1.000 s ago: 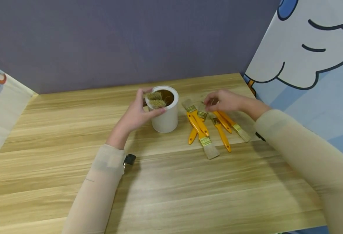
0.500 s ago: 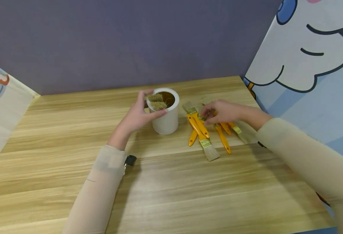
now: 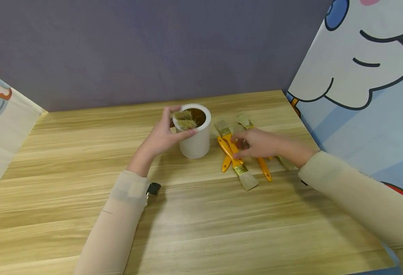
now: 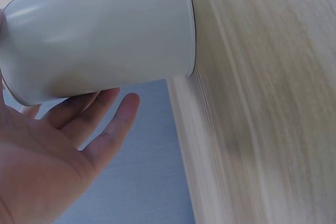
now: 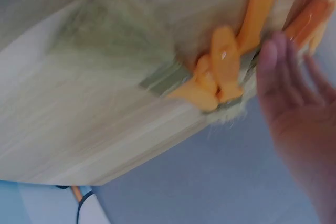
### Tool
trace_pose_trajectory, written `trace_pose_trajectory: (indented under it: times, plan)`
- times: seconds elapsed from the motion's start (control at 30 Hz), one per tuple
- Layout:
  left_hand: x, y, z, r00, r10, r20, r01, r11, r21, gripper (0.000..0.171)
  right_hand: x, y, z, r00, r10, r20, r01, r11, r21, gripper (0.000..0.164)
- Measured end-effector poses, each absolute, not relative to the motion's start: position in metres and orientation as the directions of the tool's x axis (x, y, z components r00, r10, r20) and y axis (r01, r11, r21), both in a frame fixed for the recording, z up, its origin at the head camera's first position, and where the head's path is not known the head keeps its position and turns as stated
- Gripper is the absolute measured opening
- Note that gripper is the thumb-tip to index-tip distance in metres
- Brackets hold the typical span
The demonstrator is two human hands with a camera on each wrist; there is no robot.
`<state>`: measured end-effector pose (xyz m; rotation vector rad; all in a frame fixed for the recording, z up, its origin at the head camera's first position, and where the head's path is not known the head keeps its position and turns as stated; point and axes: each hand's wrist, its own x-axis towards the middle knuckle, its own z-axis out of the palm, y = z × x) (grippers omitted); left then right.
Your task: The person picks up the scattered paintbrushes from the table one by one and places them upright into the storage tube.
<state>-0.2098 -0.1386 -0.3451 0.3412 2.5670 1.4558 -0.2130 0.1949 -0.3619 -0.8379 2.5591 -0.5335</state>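
Observation:
My left hand point(image 3: 158, 137) grips a white cylindrical canister point(image 3: 195, 147) at its rim, thumb on the near side. In the left wrist view the lower fingers point(image 4: 113, 132) are spread under the canister's wall point(image 4: 105, 35). Brush bristles point(image 3: 186, 124) stick up at the canister's mouth. My right hand point(image 3: 258, 143) is over a pile of flat paintbrushes with yellow handles, its fingertips right at a crossed paintbrush point(image 3: 247, 180). In the right wrist view the right hand's fingers point(image 5: 283, 72) are fairly straight, beside the orange-looking handles point(image 5: 262, 3).
Another paintbrush point(image 3: 244, 119) points its bristles toward the back, and one handle point(image 3: 265, 170) shows below my right hand. The wooden table point(image 3: 194, 225) meets a dark grey wall point(image 3: 160, 53) behind. A cartoon-printed panel point(image 3: 366, 76) stands at the right.
My right hand has moved left and nearer to me across the pile, uncovering the paintbrush at the back. The left hand stays on the canister.

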Motion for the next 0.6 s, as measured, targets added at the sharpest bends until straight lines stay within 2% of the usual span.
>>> trace_pose_trajectory:
  times: [0.13, 0.3, 0.4, 0.6]
  plan:
    - [-0.209, -0.141, -0.344, -0.96, 0.277, -0.039, 0.11, 0.505, 0.856, 0.105, -0.21, 0.18, -0.366, -0.825, -0.513, -0.238, -0.4, 0.827, -0.395, 0.076]
    - [-0.209, -0.145, -0.346, -0.963, 0.264, -0.047, 0.1, 0.516, 0.851, 0.107, -0.208, 0.16, -0.37, -0.867, -0.449, -0.218, -0.371, 0.872, -0.319, 0.088]
    - [-0.209, -0.146, -0.347, -0.964, 0.263, -0.034, 0.109, 0.509, 0.854, 0.107, -0.206, 0.153, -0.373, -0.875, -0.437, -0.21, -0.374, 0.884, -0.281, 0.084]
    - [-0.207, -0.145, -0.35, -0.964, 0.262, -0.041, 0.104, 0.516, 0.85, 0.106, -0.203, 0.153, -0.375, -0.883, -0.425, -0.199, -0.361, 0.886, -0.292, 0.07]
